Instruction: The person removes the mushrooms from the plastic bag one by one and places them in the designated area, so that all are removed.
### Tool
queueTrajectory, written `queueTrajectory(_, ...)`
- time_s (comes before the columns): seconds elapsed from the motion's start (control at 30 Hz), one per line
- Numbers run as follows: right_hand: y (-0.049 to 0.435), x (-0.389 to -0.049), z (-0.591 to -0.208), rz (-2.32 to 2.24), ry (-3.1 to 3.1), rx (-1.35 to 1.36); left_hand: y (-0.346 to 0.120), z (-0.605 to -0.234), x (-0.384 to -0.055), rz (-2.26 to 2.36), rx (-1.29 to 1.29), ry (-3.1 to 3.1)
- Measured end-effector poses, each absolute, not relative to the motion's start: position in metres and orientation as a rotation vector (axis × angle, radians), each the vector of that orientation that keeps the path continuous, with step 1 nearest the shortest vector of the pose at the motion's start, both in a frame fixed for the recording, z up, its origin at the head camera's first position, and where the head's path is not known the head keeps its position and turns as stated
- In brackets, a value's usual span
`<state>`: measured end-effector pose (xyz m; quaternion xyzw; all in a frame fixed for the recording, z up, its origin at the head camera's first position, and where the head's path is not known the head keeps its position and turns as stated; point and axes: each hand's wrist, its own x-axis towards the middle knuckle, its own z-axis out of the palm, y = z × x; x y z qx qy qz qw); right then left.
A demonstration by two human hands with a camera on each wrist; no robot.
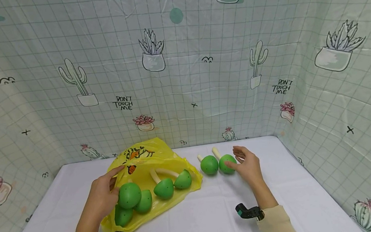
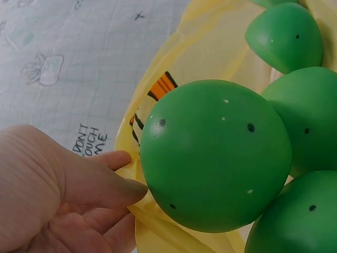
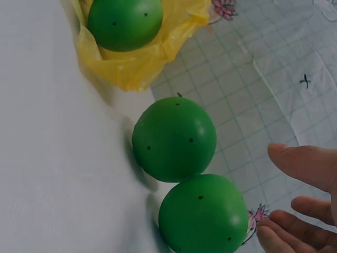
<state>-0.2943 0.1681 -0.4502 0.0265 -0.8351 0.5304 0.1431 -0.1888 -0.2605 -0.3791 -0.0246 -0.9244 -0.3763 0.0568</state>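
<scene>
A yellow plastic bag (image 1: 142, 149) lies spread on the left of the table, its mouth toward me. Inside are several green toy mushrooms (image 1: 129, 195) with black-dotted caps; pale stems show on some. My left hand (image 1: 103, 192) pinches the bag's edge between thumb and fingers, as the left wrist view shows, close beside the nearest green cap (image 2: 216, 155). Right of the bag, two more mushrooms lie side by side, the left one (image 1: 209, 165) and the right one (image 1: 227, 164), stems pointing away. Beside the right one is my right hand (image 1: 247, 165), fingers apart and holding nothing.
A white cloth covers the table (image 1: 194, 218). Behind and at both sides hangs a grid-patterned curtain (image 1: 182, 83) printed with cacti, close to the table's back edge. Each wrist wears a black camera mount, such as the right one (image 1: 248, 211).
</scene>
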Motion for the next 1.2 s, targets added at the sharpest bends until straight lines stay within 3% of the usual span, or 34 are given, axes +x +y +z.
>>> queueTrajectory(1.2, 0.092, -0.274, -0.428, 1.700, -2.339, 0.336, -0.259, -0.377, -0.191, -1.171, -0.026, -2.822)
